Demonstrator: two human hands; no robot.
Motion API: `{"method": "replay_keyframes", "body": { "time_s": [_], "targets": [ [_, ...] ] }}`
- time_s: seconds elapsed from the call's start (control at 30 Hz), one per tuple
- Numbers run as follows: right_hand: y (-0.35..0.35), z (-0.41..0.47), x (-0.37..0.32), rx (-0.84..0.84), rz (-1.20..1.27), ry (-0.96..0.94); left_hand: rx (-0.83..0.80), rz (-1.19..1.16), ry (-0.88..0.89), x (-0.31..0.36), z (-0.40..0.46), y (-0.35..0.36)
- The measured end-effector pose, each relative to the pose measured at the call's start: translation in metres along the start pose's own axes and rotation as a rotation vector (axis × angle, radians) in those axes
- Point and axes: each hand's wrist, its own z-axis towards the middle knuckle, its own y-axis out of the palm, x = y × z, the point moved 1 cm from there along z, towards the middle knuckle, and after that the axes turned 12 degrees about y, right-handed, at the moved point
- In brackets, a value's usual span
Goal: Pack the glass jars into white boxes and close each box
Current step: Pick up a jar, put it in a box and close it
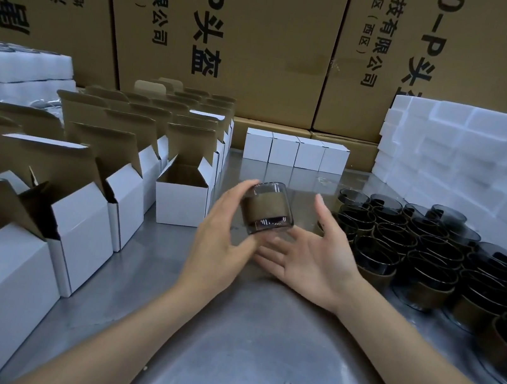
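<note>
The left hand [221, 236] gripped a glass jar [267, 209] over the steel bench [255, 341]; the right hand [311, 257] lay open beneath. Open white boxes [183, 194] lined the left edge, jars [435, 253] the right.

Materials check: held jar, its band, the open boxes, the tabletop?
Jar: smoky tinted glass, see-through with glints. Band: matte brown, likely paper or card. Open boxes: cardboard, white outside, raw brown inside. Tabletop: brushed metal, probably stainless, with blurred reflections.
</note>
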Motion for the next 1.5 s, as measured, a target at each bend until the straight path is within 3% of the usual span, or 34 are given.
{"method": "replay_keyframes", "body": {
  "time_s": [0.13,0.3,0.43,0.57,0.77,1.07,1.2,1.37,1.5],
  "targets": [
    [-0.001,-0.003,0.002,-0.064,-0.025,0.052,-0.036,-0.004,-0.03,-0.002,0.0,0.0],
    [0.01,0.003,0.007,0.097,-0.016,-0.2,-0.097,0.075,0.065,-0.002,0.0,0.003],
    [0.011,0.008,0.011,0.166,-0.06,-0.264,-0.116,0.194,0.169,-0.001,-0.001,0.004],
    [0.011,0.004,0.01,0.094,-0.129,-0.198,-0.035,0.156,0.149,0.0,-0.002,0.002],
    [0.003,-0.002,0.004,-0.083,-0.017,0.037,-0.007,0.039,0.117,0.003,-0.002,0.002],
    [0.013,0.008,0.014,0.123,-0.047,-0.303,-0.065,0.145,0.134,0.004,-0.002,0.004],
    [0.014,0.006,0.014,0.094,-0.134,-0.247,-0.029,0.08,0.074,0.003,-0.002,0.003],
    [0.009,-0.003,0.006,-0.027,-0.064,-0.035,0.001,-0.018,-0.01,0.001,-0.002,0.003],
    [0.009,-0.002,0.008,0.023,-0.043,-0.104,-0.02,-0.037,-0.021,0.0,-0.001,0.003]
  ]
}}
